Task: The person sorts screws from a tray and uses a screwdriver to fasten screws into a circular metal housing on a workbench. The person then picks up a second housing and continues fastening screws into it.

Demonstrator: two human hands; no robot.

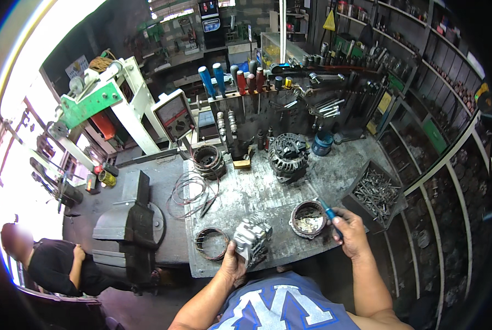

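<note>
1. Far left, a wound stator ring (198, 246) lay on the bench (273, 208).
2. Next, the left hand (233, 265): fingers wrapped round the near-left side of an alternator housing (255, 236) at the bench's near edge. It looked heavy, stiff, perhaps greasy; the solid rim seemed the surest hold!
3. Bold white lettering crossed the blue shirt (282, 305); no label was legible on the housing.
4. And right, fingers clenched round a screwdriver (330, 213), the right hand (351, 234) gripping its handle: light, rigid.

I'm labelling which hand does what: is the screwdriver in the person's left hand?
No, the blue-handled screwdriver is in the right hand, while the left hand holds a grey metal housing.
</note>
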